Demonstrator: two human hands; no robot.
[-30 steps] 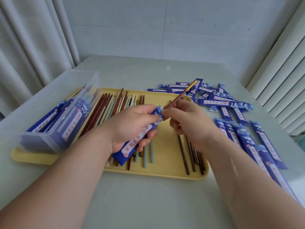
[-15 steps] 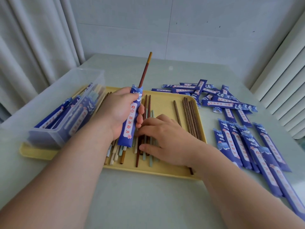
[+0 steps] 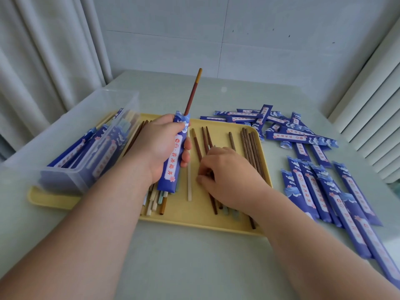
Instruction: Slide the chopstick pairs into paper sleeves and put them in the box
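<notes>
My left hand (image 3: 161,144) grips a blue paper sleeve (image 3: 174,161) held nearly upright over the yellow tray (image 3: 184,215). One brown chopstick (image 3: 192,92) with a yellow tip sticks out of the sleeve's top. My right hand (image 3: 227,178) lies on the loose brown chopsticks (image 3: 249,146) in the tray, its fingertips pinching at one of them. A cream chopstick (image 3: 189,182) lies between the two hands. The clear plastic box (image 3: 71,137) with several filled sleeves stands on the tray's left end.
Several blue sleeves (image 3: 279,124) lie scattered on the pale table behind the tray, and more sleeves (image 3: 337,191) lie in a row to its right. Curtains hang at the left, window blinds at the right.
My right hand let go of the chopstick in the sleeve and dropped onto the tray's loose chopsticks. My left hand turned the sleeve upright and shifted left.
</notes>
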